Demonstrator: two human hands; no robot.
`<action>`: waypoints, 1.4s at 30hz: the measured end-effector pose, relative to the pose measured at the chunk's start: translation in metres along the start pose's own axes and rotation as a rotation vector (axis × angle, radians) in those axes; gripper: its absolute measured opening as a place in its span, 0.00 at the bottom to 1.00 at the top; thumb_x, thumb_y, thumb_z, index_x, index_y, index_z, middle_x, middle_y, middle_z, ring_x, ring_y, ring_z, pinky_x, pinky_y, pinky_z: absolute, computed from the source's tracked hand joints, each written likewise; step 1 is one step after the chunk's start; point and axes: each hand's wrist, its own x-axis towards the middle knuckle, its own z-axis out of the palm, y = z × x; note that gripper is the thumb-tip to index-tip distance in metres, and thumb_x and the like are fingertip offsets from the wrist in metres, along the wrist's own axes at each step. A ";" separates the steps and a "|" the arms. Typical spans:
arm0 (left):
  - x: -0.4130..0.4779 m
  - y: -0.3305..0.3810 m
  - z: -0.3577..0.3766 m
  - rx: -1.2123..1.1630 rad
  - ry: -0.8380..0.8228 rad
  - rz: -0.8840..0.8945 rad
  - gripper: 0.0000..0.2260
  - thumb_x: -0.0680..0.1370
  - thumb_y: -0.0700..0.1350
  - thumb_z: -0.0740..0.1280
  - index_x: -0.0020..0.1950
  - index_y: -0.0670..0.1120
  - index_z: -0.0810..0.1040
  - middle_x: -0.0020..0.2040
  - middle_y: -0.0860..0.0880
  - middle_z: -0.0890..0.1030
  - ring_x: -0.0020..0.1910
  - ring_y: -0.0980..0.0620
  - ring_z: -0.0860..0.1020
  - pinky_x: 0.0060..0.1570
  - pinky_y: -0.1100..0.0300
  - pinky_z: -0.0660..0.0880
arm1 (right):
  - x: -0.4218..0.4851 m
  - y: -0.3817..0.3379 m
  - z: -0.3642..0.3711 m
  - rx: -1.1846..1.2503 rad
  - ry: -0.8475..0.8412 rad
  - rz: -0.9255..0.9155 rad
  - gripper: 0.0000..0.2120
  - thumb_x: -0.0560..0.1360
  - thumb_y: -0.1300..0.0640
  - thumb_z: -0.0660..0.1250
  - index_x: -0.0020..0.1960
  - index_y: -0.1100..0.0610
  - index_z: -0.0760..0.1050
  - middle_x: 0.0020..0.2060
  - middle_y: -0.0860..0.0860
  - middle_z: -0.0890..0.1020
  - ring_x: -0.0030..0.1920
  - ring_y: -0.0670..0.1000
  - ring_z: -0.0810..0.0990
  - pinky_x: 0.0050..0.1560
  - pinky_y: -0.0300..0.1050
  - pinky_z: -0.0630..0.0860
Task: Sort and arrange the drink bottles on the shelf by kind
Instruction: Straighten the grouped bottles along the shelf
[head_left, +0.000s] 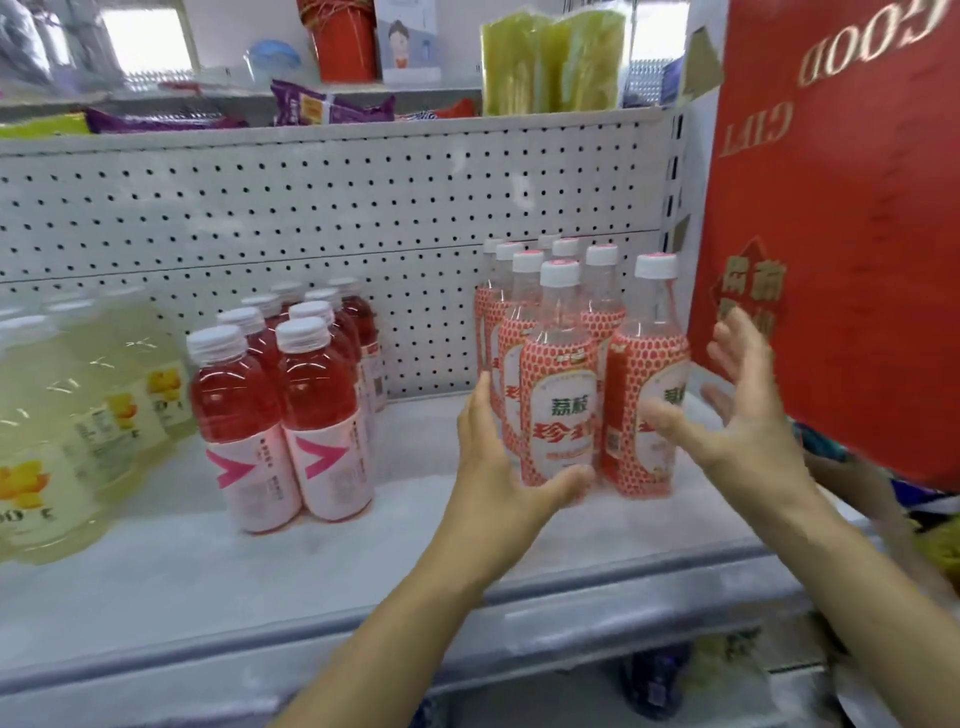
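Several clear bottles with red-dotted labels and white caps (563, 395) stand in a tight cluster at the right of the white shelf (260, 571). My left hand (493, 467) lies against the cluster's left side with straight fingers, its thumb across the base of the front bottle. My right hand (743, 410) is spread beside the rightmost bottle (636, 364), thumb in front of its label. Several red-drink bottles with pink labels (317, 410) stand in two rows mid-shelf. Pale yellow drink bottles (67, 415) stand at the far left, blurred.
A big red gift box (841, 208) hangs close on the right, just behind my right hand. A white pegboard (311, 208) backs the shelf. Snack packs and a red bucket (343, 41) sit on the shelf above. Bare shelf lies between the bottle groups.
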 end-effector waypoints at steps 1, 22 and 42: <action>0.008 -0.001 0.006 -0.038 -0.027 -0.036 0.55 0.69 0.50 0.79 0.80 0.59 0.39 0.68 0.66 0.53 0.67 0.66 0.58 0.58 0.79 0.59 | 0.007 0.005 -0.003 0.040 -0.099 0.091 0.55 0.63 0.43 0.77 0.79 0.41 0.47 0.78 0.42 0.57 0.74 0.44 0.60 0.73 0.50 0.62; 0.070 -0.031 0.026 -0.323 -0.034 -0.103 0.41 0.71 0.32 0.76 0.74 0.53 0.58 0.63 0.48 0.79 0.59 0.52 0.81 0.49 0.59 0.82 | 0.052 0.047 0.033 0.193 -0.418 0.176 0.34 0.71 0.60 0.76 0.70 0.47 0.62 0.58 0.46 0.82 0.54 0.43 0.83 0.45 0.38 0.82; 0.039 -0.012 0.006 0.003 -0.058 -0.141 0.30 0.74 0.54 0.74 0.70 0.57 0.61 0.68 0.57 0.74 0.69 0.53 0.73 0.67 0.51 0.73 | 0.016 0.043 0.052 0.040 -0.199 0.167 0.42 0.67 0.49 0.76 0.73 0.44 0.57 0.65 0.48 0.74 0.63 0.49 0.77 0.60 0.51 0.78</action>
